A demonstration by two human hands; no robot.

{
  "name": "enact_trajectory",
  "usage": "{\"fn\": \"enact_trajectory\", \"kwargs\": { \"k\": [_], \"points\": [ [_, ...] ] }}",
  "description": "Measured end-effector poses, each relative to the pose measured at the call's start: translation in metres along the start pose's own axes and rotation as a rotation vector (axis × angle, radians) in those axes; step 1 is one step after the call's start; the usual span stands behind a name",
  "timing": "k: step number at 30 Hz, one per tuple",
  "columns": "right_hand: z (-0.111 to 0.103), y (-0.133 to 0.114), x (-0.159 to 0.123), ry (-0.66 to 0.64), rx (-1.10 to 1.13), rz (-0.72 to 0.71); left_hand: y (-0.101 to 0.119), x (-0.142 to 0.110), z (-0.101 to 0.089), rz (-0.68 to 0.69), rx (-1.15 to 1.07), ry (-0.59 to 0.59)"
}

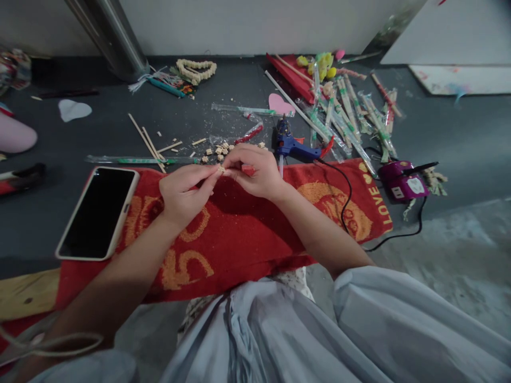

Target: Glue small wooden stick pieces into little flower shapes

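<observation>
Over a red towel (247, 234) my left hand (186, 191) and my right hand (257, 170) meet fingertip to fingertip. Both are closed in a pinch on one small pale wooden piece (221, 169), mostly covered by the fingers. Just beyond them lies a loose pile of similar small wooden pieces (219, 151). A blue glue gun (297, 147) rests on its side right of my right hand, with a clear glue stick below its body. Thin wooden sticks (147, 139) and a wrapped pair of chopsticks (155, 159) lie beyond my left hand.
A phone (98, 213) with a dark screen lies at left. Several wrapped chopsticks (349, 114) are heaped at the back right. A purple box (401, 181) stands near a black cord. A heart-shaped wooden frame (196, 70) lies near a metal post (115, 42); pliers (22, 178) are far left.
</observation>
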State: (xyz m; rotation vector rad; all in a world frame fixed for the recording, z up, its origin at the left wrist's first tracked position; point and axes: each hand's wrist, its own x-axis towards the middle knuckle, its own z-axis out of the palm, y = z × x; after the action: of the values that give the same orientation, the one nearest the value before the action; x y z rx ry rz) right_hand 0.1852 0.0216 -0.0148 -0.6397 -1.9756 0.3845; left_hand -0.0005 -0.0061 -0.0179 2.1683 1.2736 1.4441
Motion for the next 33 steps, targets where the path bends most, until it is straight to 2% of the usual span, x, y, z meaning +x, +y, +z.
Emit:
{"fn": "enact_trajectory", "kwargs": {
  "k": [4, 9, 17, 33],
  "points": [
    [0.0, 0.001, 0.0, -0.021, -0.007, 0.008, -0.001, 0.0, 0.0, -0.01, 0.047, -0.006],
    [0.002, 0.003, -0.001, -0.012, -0.018, 0.051, -0.001, 0.003, 0.002, -0.024, -0.022, -0.004],
    [-0.001, 0.01, -0.002, -0.066, -0.086, 0.166, -0.004, -0.001, 0.006, -0.248, -0.14, -0.127],
    [0.003, 0.012, -0.004, -0.058, -0.079, 0.207, -0.008, 0.003, 0.009, -0.345, -0.139, -0.12]
  ]
}}
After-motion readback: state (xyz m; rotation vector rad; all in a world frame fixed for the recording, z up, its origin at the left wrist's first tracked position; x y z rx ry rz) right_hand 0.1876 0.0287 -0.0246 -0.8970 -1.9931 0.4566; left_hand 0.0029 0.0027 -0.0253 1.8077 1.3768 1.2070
